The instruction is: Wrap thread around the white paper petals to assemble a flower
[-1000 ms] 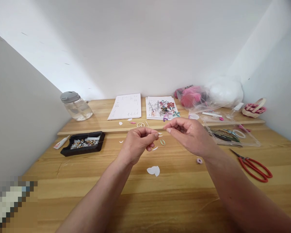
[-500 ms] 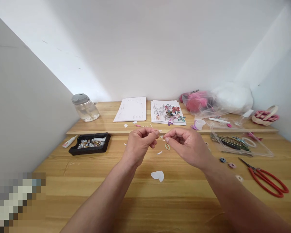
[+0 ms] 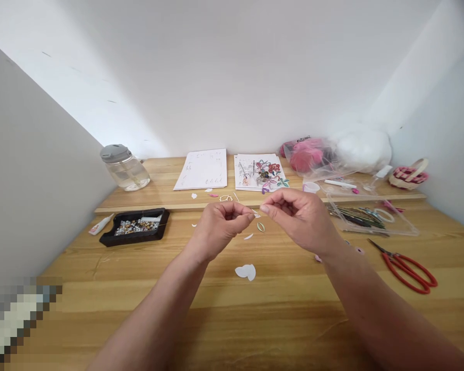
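Observation:
My left hand [image 3: 223, 226] is closed in a pinch over the middle of the table, thumb pressed to forefinger. Close by on the right, my right hand [image 3: 299, 216] pinches as well, its fingertips a small gap away from the left ones. Something thin and pale spans this gap, too fine to name. Just beyond and below the fingertips lies a small green leaf-shaped loop [image 3: 260, 226]. A white paper sliver [image 3: 248, 236] rests beside it, and white paper petal shapes [image 3: 246, 271] lie nearer to me.
A black tray [image 3: 133, 240] of beads and a glue tube [image 3: 101, 225] sit left, before a lidded jar [image 3: 124, 170]. Paper sheets [image 3: 201, 170] stand behind, some bearing colourful flower pieces [image 3: 268, 175]. Right are red-handled scissors [image 3: 408, 270], a clear tool box [image 3: 371, 216] and a basket [image 3: 409, 175].
The view has shifted, so the table's things sit a little further left. Both hands stay pinched, and the gap between their fingertips looks slightly narrower.

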The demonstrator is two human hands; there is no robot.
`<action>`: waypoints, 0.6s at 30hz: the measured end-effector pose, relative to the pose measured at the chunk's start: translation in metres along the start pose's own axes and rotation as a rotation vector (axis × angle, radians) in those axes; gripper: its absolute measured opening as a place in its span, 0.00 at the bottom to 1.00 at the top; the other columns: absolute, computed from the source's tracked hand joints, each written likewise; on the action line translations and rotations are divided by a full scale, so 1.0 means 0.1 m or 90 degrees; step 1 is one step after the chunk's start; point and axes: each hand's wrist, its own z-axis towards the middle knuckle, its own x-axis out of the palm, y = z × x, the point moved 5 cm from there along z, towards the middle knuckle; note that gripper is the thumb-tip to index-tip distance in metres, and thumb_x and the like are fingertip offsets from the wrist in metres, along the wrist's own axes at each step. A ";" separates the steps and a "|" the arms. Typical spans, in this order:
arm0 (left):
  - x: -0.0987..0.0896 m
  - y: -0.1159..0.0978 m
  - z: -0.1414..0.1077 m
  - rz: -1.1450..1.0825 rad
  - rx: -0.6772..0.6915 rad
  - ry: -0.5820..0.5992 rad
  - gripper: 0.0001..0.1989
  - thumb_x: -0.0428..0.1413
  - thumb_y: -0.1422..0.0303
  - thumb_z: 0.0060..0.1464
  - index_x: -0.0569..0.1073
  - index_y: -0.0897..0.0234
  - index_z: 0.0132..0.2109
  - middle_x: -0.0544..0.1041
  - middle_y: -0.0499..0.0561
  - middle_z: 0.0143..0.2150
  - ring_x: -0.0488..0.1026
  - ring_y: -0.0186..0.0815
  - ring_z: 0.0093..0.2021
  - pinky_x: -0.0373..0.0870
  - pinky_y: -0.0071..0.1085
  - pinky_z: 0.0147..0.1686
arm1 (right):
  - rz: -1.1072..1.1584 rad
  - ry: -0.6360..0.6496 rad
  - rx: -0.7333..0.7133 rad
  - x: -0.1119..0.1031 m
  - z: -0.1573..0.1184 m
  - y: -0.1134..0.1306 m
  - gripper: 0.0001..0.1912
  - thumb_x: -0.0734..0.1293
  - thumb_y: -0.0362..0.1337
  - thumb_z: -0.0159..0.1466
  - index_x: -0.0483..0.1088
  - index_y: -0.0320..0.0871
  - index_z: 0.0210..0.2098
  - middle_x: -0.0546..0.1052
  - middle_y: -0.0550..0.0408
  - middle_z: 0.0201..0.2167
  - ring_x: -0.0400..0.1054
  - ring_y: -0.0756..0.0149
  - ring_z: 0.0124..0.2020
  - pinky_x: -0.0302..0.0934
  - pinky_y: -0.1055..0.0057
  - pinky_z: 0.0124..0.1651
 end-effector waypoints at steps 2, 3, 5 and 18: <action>0.02 0.00 0.00 -0.041 -0.007 0.019 0.11 0.65 0.63 0.48 0.76 0.67 0.30 0.68 0.44 0.22 0.57 0.23 0.22 0.55 0.22 0.23 | 0.067 0.022 0.034 0.02 0.05 -0.08 0.10 0.70 0.42 0.61 0.73 0.41 0.31 0.69 0.59 0.22 0.56 0.74 0.22 0.50 0.73 0.25; 0.02 0.01 0.01 -0.065 -0.010 0.024 0.11 0.66 0.63 0.48 0.76 0.67 0.30 0.68 0.44 0.22 0.57 0.23 0.22 0.54 0.22 0.22 | 0.101 0.034 0.051 0.05 0.07 -0.12 0.11 0.70 0.43 0.61 0.73 0.41 0.31 0.69 0.59 0.23 0.56 0.74 0.22 0.51 0.74 0.24; 0.02 0.03 0.03 -0.108 -0.015 0.022 0.11 0.66 0.64 0.47 0.76 0.67 0.30 0.68 0.44 0.22 0.57 0.22 0.21 0.54 0.22 0.22 | 0.162 0.056 0.085 0.11 0.09 -0.20 0.13 0.71 0.45 0.60 0.72 0.40 0.31 0.69 0.59 0.22 0.56 0.75 0.21 0.50 0.75 0.23; -0.05 -0.02 0.02 0.035 0.041 -0.063 0.09 0.64 0.65 0.48 0.76 0.67 0.30 0.72 0.46 0.25 0.61 0.25 0.24 0.56 0.23 0.24 | -0.068 -0.029 -0.094 0.08 -0.10 0.13 0.04 0.68 0.32 0.60 0.75 0.42 0.30 0.69 0.61 0.20 0.54 0.75 0.21 0.49 0.73 0.24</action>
